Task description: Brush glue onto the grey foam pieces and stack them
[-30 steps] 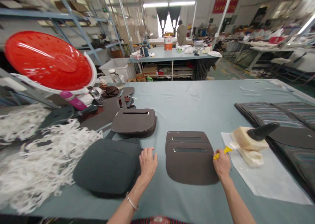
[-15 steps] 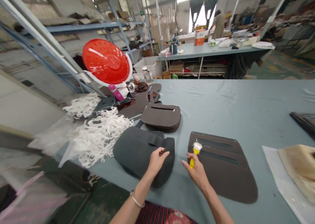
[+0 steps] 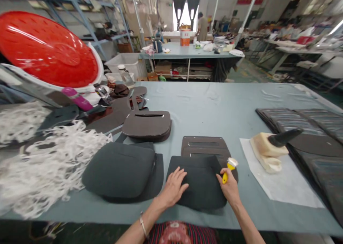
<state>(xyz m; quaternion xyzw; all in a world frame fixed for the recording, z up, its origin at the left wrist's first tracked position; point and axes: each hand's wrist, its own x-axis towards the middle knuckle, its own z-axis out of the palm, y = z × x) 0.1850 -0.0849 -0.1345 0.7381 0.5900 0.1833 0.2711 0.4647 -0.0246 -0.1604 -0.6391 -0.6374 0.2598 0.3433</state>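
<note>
A dark grey fabric panel (image 3: 199,183) lies on the table, covering the lower part of a brown panel with two slots (image 3: 205,142). My left hand (image 3: 174,188) rests flat on its left side, fingers spread. In my right hand (image 3: 229,186) is a small brush (image 3: 228,169) with a yellow handle and whitish bristles pointing up. My right fingertips touch the dark panel's right edge. To the left sits a pile of similar dark panels (image 3: 118,170). Behind that pile is a stack of brown pieces (image 3: 147,124) with one slot on top.
White strips (image 3: 64,161) heap at the left, below a red plastic basin (image 3: 53,50). At right, a cream container with a black spout-like part (image 3: 268,144) sits on white paper (image 3: 284,186). Beyond lie stacked dark panels (image 3: 308,140). Another person (image 3: 201,27) stands far back.
A dark panel has come from the left pile onto the slotted brown panel. My left hand has moved right and opened flat on it. The view has turned right.
</note>
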